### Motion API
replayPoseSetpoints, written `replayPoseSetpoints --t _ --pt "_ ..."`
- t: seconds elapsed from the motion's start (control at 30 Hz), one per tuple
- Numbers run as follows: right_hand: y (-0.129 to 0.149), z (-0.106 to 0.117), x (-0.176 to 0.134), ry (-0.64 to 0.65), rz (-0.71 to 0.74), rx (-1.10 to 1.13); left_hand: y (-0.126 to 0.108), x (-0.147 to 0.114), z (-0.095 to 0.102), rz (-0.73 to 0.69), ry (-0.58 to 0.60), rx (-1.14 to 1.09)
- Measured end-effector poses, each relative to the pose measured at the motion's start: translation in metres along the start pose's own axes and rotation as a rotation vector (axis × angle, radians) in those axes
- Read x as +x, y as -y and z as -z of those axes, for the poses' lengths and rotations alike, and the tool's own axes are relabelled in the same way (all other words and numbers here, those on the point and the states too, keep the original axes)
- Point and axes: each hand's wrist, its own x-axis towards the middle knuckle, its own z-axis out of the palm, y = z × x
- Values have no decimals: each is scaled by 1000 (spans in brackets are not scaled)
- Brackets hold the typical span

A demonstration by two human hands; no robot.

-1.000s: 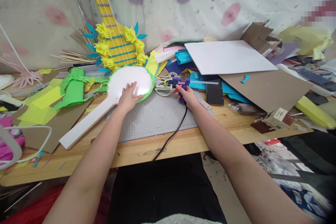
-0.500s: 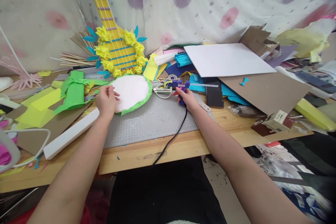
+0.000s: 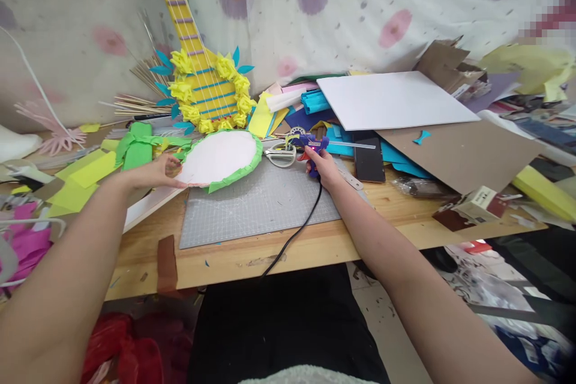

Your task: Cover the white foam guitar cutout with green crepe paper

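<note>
My left hand (image 3: 157, 173) pinches the left edge of a white round board (image 3: 220, 159), thumb low on the rim and fingers curled above. Ruffled green crepe paper (image 3: 236, 180) borders most of this board; near my thumb the edge looks bare. My right hand (image 3: 324, 169) is wrapped around a purple hot glue gun (image 3: 314, 143), a clear glue stick (image 3: 353, 145) jutting from its back and a small red light glowing. White-handled scissors (image 3: 281, 157) lie between board and gun. Beneath them is a grey cutting mat (image 3: 252, 210).
A yellow paper guitar (image 3: 211, 90) with yellow flowers leans at the back. Green crepe paper (image 3: 137, 147) and yellow sheets (image 3: 83, 180) lie left. On the right are a phone (image 3: 369, 162), a white board (image 3: 396, 102), cardboard (image 3: 463, 159) and a small box (image 3: 470, 207). The gun's black cord (image 3: 294, 234) crosses the mat.
My left hand has shifted left and slightly down along the board's rim, uncovering more of its white face. The right hand keeps hold of the glue gun in nearly the same place.
</note>
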Motion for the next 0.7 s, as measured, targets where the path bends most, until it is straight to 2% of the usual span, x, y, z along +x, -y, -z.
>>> replayPoseSetpoints --t 0.1,0.3,0.37,0.47,0.6,0.7 --pt "1 0 -1 -12 -4 -2 2 2 -5 -7 141 125" --pt "2 -1 -3 3 7 27 19 20 14 -179 -56 195" --pt "2 -1 -3 9 17 63 16 25 18 -247 -81 211" --pt "3 0 -4 11 37 102 0 37 12 -265 -70 236" --pt "5 1 -6 -7 62 108 -17 59 -7 -274 -210 152" --pt "5 2 -6 -13 63 87 -21 71 -21 -214 -426 43"
